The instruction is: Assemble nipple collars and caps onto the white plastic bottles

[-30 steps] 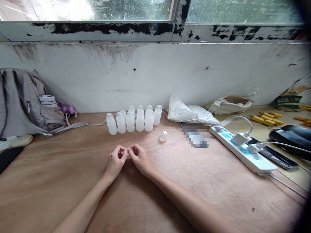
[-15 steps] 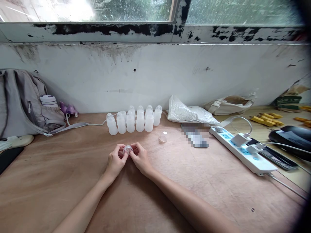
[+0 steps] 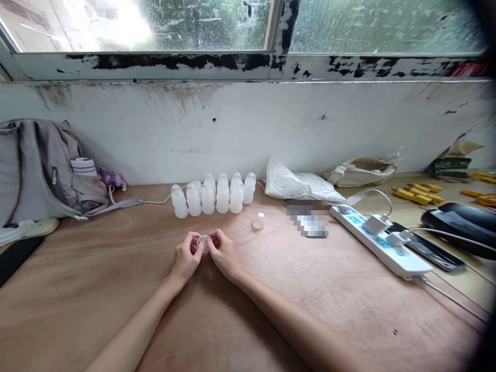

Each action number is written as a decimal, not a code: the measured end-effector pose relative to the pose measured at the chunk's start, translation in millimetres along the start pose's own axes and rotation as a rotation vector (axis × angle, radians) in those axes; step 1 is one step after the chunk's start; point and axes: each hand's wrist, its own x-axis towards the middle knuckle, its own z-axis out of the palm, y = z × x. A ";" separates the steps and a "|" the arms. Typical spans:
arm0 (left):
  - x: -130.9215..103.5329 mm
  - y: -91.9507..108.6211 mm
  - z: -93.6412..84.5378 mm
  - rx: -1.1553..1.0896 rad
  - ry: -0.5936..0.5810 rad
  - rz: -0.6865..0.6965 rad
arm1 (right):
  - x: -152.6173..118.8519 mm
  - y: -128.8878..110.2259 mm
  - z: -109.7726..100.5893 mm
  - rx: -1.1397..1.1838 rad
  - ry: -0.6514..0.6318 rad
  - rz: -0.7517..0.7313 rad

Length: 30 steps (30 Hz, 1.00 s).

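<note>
Between my two hands, at the centre of the wooden table, is a small clear round piece (image 3: 204, 243). My left hand (image 3: 186, 258) pinches its left side, and my right hand (image 3: 222, 254) pinches its right side, thumbs near each other. Beyond my hands stand several frosted white bottles (image 3: 208, 199) in loose rows, upright. To the right of my right hand lie a clear ring-like piece (image 3: 258, 224) and, just behind it, a small white disc (image 3: 261, 215).
A grey backpack (image 3: 34, 170) stands at the left. White plastic packaging (image 3: 287, 181) lies against the wall. On the right are a blurred-out flat object (image 3: 312, 222), a power strip (image 3: 387, 248) with chargers and cables, yellow pieces (image 3: 420, 194) and a black object (image 3: 461, 227).
The camera view has tilted up slightly, so the scene sits lower. The clear piece between my fingers is tilted differently, its rim now showing as a thin arc.
</note>
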 end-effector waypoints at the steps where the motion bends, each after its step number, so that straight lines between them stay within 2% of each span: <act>1: 0.1 -0.3 0.1 -0.014 -0.004 0.002 | -0.1 -1.4 -0.4 -0.025 0.006 -0.016; 7: 1.1 -0.8 -1.3 -0.016 0.030 0.012 | -1.1 -2.3 -0.1 -0.030 -0.015 -0.039; 15: 4.5 -6.4 0.2 -0.097 0.051 -0.011 | 1.4 3.6 -2.3 0.348 -0.122 0.071; 20: 10.5 -18.8 3.6 -0.222 0.007 -0.060 | 1.2 3.6 -5.2 0.336 -0.206 0.041; 23: 11.2 -19.8 2.6 -0.256 0.001 -0.068 | -1.2 0.9 -5.5 0.337 -0.199 0.006; 27: 9.9 -15.4 2.5 -0.319 -0.059 -0.058 | 0.0 2.3 -4.6 0.538 -0.105 0.124; 30: 9.4 -13.3 4.3 -0.419 -0.155 -0.045 | 2.9 8.7 -4.7 0.567 -0.150 0.185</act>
